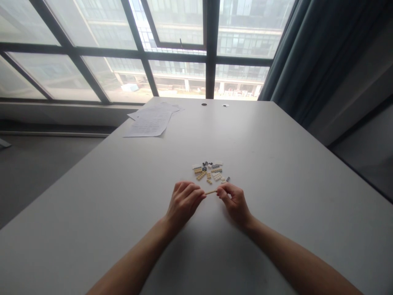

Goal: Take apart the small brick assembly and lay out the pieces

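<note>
A thin tan piece (211, 191) spans the gap between my two hands, just above the white table (264, 147). Its left end is pinched by my left hand (186, 198), its right end by the closed fingers of my right hand (235, 200). Just beyond my hands lies a loose group of small building bricks: tan ones (202, 175), white ones (217, 176), grey ones (216, 166) and dark ones (204, 169). A small grey piece (228, 179) lies by the right side of the group, close to my right hand.
Printed paper sheets (150, 121) lie at the table's far left. Two round fittings, one dark (204, 105) and one white-rimmed (225, 105), sit near the far edge. Beyond are framed windows, with a dark curtain (294, 53) at the right.
</note>
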Demonstrator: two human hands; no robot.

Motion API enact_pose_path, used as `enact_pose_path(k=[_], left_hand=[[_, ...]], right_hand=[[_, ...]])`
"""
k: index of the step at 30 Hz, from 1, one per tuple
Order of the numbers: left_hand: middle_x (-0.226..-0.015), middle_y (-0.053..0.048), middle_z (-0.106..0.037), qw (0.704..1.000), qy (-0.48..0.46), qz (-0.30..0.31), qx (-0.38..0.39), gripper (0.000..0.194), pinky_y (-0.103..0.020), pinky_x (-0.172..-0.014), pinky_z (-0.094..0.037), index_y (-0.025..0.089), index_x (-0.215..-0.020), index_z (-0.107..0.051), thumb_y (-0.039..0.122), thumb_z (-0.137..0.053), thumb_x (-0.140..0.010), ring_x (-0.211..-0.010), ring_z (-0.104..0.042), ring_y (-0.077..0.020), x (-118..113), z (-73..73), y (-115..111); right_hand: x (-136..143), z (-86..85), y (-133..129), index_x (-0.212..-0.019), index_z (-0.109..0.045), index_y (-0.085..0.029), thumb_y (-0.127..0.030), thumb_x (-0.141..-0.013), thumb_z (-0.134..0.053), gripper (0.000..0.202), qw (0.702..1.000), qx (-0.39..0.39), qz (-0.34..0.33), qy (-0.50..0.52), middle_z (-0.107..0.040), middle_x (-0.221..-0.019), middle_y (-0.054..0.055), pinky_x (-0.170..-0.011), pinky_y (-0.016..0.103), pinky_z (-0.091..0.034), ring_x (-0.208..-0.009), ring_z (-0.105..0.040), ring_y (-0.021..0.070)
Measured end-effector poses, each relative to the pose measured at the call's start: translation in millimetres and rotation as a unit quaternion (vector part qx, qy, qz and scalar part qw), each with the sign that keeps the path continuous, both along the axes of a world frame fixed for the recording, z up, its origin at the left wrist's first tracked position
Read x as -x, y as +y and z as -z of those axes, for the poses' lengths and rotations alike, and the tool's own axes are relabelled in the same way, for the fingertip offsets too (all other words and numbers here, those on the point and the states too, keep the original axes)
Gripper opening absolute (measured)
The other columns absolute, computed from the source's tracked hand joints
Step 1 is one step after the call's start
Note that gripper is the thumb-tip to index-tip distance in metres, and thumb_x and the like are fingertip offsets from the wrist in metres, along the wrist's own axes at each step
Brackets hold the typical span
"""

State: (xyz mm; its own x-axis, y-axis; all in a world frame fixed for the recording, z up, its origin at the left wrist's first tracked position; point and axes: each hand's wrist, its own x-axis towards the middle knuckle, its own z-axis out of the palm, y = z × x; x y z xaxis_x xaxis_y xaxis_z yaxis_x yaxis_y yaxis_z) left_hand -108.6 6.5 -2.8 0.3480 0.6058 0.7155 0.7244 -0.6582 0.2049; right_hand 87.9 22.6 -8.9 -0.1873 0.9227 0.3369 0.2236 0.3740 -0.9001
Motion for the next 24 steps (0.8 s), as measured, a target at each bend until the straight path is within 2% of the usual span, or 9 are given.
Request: enact_pose_path(k=[6, 13, 18, 24], left_hand=[[-0.083, -0.002, -0.066, 1.000, -0.009, -0.014, -0.012, 0.005, -0.033, -0.082, -0.041, 0.021, -0.088, -0.062, 0.021, -0.065, -0.084, -0.086, -0.056, -0.0175, 0.3, 0.5, 0.7], [-0.083, -0.002, -0.066, 1.000, -0.017, -0.021, -0.007, 0.004, -0.034, -0.082, -0.041, 0.021, -0.089, -0.063, 0.021, -0.064, -0.085, -0.085, -0.056, -0.0179, 0.9, 1.5, 1.5], [-0.085, -0.003, -0.067, 0.999, -0.031, -0.031, -0.011, 0.007, -0.034, -0.080, -0.042, 0.021, -0.092, -0.063, 0.020, -0.063, -0.086, -0.082, -0.056, -0.0171, 1.4, 1.2, 1.7], [-0.088, -0.003, -0.066, 0.999, -0.033, -0.012, -0.016, 0.020, -0.033, -0.080, -0.042, 0.022, -0.103, -0.063, 0.014, -0.062, -0.085, -0.085, -0.057, -0.0169, 0.8, 3.4, 2.3]], right_hand=[[-0.6, -0.2, -0.1, -0.081, -0.066, -0.018, -0.025, -0.084, -0.056, 0.013, 1.000, -0.009, 0.002, 0.001, -0.064, -0.072, 0.002, -0.064, 0.026, -0.044, -0.066, -0.056, 0.0152], [-0.8, -0.2, -0.4, -0.079, -0.065, -0.018, -0.022, -0.082, -0.056, 0.011, 1.000, -0.018, -0.002, -0.011, -0.064, -0.071, 0.001, -0.063, 0.026, -0.044, -0.064, -0.055, 0.0145], [0.6, -0.8, -3.6, -0.075, -0.064, -0.019, -0.017, -0.079, -0.058, 0.008, 0.998, -0.023, -0.041, -0.046, -0.061, -0.067, 0.000, -0.062, 0.025, -0.043, -0.062, -0.053, 0.0134], [2.6, 0.2, -7.1, -0.077, -0.065, -0.019, -0.015, -0.077, -0.060, 0.007, 0.992, -0.041, -0.077, -0.090, -0.061, -0.067, -0.001, -0.063, 0.024, -0.043, -0.062, -0.055, 0.0127]])
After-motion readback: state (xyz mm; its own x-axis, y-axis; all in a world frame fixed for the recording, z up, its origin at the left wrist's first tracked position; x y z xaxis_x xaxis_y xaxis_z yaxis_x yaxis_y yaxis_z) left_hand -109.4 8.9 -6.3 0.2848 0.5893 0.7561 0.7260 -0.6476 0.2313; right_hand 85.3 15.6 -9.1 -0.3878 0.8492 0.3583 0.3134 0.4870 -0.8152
